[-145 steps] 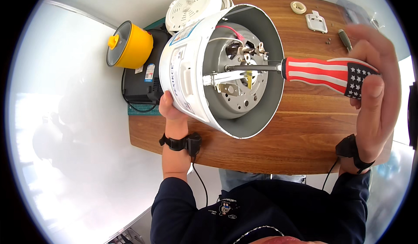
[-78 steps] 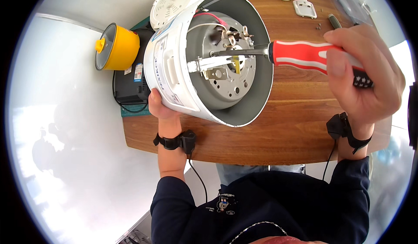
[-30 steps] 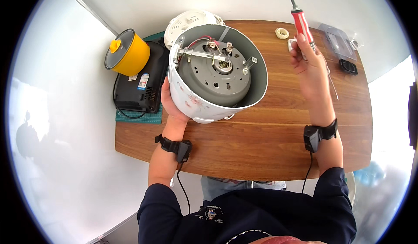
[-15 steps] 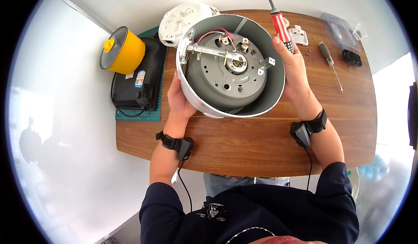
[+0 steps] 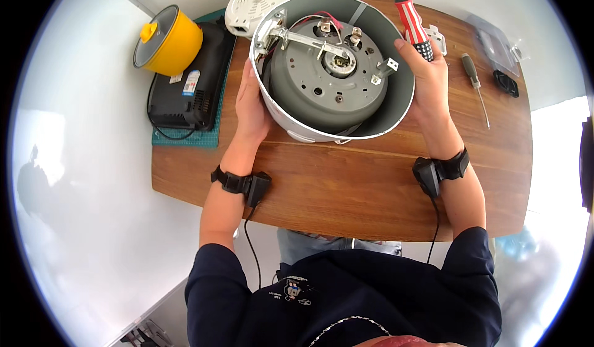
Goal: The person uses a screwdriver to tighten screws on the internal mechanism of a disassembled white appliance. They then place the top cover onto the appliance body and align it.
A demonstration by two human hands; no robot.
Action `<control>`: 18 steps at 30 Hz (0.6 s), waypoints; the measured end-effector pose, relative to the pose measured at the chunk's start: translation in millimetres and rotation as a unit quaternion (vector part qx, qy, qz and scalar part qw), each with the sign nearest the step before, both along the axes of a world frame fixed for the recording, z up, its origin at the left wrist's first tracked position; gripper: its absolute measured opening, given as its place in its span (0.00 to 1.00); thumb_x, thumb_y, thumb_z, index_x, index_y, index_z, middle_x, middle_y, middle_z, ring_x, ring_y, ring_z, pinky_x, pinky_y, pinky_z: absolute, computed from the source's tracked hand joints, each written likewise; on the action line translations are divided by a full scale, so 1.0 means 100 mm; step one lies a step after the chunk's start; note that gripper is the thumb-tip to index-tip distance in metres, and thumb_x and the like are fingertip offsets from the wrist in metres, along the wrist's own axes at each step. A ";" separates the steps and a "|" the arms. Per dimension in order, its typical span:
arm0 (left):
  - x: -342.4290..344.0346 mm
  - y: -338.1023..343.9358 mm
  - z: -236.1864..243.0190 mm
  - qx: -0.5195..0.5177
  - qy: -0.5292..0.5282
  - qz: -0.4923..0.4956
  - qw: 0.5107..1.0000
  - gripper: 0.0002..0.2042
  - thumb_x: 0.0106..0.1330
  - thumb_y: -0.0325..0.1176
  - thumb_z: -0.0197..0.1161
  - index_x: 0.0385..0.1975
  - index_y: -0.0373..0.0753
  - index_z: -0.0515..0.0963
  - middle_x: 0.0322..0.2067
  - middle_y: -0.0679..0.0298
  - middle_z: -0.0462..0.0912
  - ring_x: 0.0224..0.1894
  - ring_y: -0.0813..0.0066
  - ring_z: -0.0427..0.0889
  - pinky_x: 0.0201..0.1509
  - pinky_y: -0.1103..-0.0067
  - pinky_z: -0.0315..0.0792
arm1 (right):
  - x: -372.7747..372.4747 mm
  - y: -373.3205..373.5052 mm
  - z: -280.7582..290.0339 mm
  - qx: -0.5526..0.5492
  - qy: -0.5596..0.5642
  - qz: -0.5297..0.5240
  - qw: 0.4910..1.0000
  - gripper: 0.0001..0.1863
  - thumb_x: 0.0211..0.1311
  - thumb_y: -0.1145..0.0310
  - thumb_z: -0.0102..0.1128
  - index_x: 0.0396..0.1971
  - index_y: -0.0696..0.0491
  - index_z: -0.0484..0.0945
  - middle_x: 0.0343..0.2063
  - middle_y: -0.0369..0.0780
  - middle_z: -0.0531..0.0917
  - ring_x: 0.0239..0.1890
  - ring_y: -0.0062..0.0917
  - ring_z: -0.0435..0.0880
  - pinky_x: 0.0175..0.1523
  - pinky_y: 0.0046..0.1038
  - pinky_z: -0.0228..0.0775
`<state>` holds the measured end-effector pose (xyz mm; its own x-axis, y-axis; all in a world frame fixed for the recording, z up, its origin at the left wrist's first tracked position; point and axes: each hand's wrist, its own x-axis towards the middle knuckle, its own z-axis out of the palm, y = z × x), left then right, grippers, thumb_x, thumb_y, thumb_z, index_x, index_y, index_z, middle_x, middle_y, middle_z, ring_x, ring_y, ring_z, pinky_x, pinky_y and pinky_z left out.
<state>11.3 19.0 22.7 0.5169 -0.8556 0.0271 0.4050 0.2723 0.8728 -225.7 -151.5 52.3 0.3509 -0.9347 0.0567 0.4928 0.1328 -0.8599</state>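
My left hand (image 5: 250, 105) grips the left side of a white cylindrical cooker housing (image 5: 291, 124), which is tipped open toward me. Inside are a grey metal dish (image 5: 328, 99), a slotted metal arm (image 5: 303, 42), small brackets and red and white wires. My right hand (image 5: 430, 84) is at the housing's right side, its fingers closed on a red-and-white striped screwdriver (image 5: 413, 22), shaft pointing up and away. Whether those fingers also grip the housing's rim is hard to tell. Both wrists wear black strapped devices with cables.
On the wooden table (image 5: 334, 192): a black appliance (image 5: 173, 105) on a green mat (image 5: 185, 138), yellow lidded pot (image 5: 173, 47), white perforated base (image 5: 260, 0), grey-handled screwdriver (image 5: 470, 74), white plastic part (image 5: 436, 40), clear tray (image 5: 492, 43) and small black part (image 5: 505, 84).
My right hand has drawn the striped screwdriver out of the housing and tilted it upward, then come to the housing's right side. The housing has turned upward and shifted right.
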 end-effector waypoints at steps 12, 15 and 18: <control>-0.09 -0.02 -0.19 0.061 -0.123 0.022 0.990 0.17 0.81 0.31 0.47 0.65 0.36 0.72 0.55 0.67 0.80 0.55 0.82 0.76 0.60 0.82 0.71 | -0.07 -0.03 0.06 -0.027 0.032 -0.016 0.999 0.17 0.63 0.71 0.72 0.49 0.60 0.82 0.36 0.37 0.86 0.34 0.18 0.85 0.41 0.22 0.77; -0.08 -0.02 -0.24 0.054 -0.164 0.015 0.985 0.15 0.81 0.30 0.46 0.62 0.36 0.73 0.50 0.69 0.80 0.51 0.84 0.75 0.57 0.83 0.70 | -0.09 -0.03 0.02 -0.025 0.038 -0.001 0.999 0.17 0.66 0.65 0.70 0.50 0.59 0.81 0.36 0.35 0.85 0.35 0.17 0.83 0.42 0.22 0.75; -0.09 -0.03 -0.27 0.036 -0.193 0.017 0.980 0.14 0.80 0.28 0.46 0.59 0.35 0.73 0.48 0.70 0.79 0.48 0.85 0.73 0.55 0.83 0.70 | -0.11 -0.10 -0.07 -0.024 0.012 0.030 0.999 0.19 0.70 0.60 0.67 0.51 0.58 0.79 0.38 0.35 0.85 0.39 0.17 0.82 0.44 0.22 0.74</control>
<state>2.3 15.9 -4.4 0.5074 -0.8454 0.1670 0.0323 0.2123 0.9767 -236.4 -161.9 45.4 0.4084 -0.9081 0.0921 0.4637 0.1194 -0.8779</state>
